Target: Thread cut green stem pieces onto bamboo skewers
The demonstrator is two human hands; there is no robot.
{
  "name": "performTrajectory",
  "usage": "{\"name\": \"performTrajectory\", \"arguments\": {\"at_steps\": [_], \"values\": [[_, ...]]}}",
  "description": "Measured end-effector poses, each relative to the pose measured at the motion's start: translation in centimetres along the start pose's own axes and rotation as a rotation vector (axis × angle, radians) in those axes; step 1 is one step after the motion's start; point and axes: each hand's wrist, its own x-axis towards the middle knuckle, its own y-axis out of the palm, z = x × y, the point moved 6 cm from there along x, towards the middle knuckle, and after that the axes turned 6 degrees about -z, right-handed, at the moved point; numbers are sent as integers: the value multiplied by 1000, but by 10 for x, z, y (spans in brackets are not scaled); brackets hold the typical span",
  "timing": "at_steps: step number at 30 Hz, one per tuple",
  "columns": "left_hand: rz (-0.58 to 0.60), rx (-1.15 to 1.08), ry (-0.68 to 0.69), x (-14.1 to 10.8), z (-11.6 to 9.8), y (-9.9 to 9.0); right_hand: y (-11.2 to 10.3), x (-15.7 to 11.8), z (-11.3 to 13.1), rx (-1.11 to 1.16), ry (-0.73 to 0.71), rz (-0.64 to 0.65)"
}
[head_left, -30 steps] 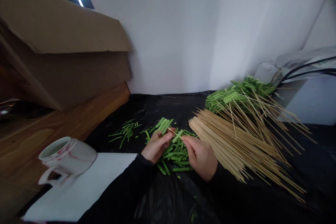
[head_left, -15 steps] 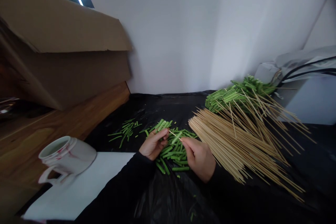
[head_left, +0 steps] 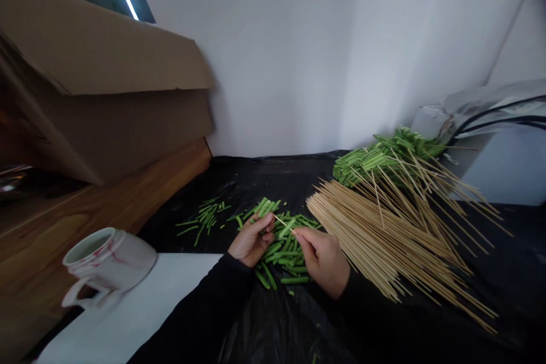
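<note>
A thin wooden skewer [head_left: 280, 219] is held between the two hands, above the near-centre part of the work area. A short green stem piece [head_left: 287, 228] is positioned across the skewer, close to the right fingertips; whether it is pierced cannot be told. The skewer is pinched at its pointed end between the thumb and fingers of the left hand [head_left: 251, 240], with the other left fingers curled. The skewer is also gripped by the right hand [head_left: 327, 260], with thumb and forefinger pressed together and the remaining fingers folded. Several green segments [head_left: 265, 206] are seen side by side just beyond the left fingers; whether they are held or supported from below cannot be told.

Beneath and between the hands, a pile of cut stems [head_left: 281, 255] is spread on a black plastic sheet [head_left: 268, 173]. A smaller group of thin stems [head_left: 207, 217] is scattered to the left of the pile. To the right of the right hand, a large batch of skewers [head_left: 379, 239] is laid out. Beyond it, a bundle of green stems [head_left: 362, 166] is stacked, partly crossed by loose skewers.

At the near left, a white mug [head_left: 123, 259] with red marks is tilted in view and placed by a white sheet [head_left: 153, 296]. At the far left, a cardboard box [head_left: 140, 116] is set on a wooden surface [head_left: 166, 189]. The far side is bounded by a pale wall [head_left: 290, 57]. Black cables [head_left: 490, 112] are located at the far right.
</note>
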Motion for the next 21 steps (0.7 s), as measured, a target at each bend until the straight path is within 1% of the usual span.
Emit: {"name": "performTrajectory", "arguments": {"at_steps": [3, 5, 10, 16, 21], "values": [[3, -93, -62, 0, 3, 0, 2, 0, 0, 6, 9, 30], [28, -97, -79, -1, 4, 1, 2, -1, 1, 28, 15, 38], [90, 5, -66, -4, 0, 4, 0, -2, 3, 60, 24, 14], [102, 58, -15, -6, -7, 7, 0, -2, 3, 55, 21, -13], [76, 171, -10, -9, 2, 9, 1, 0, 8, 89, 15, -17]]}}
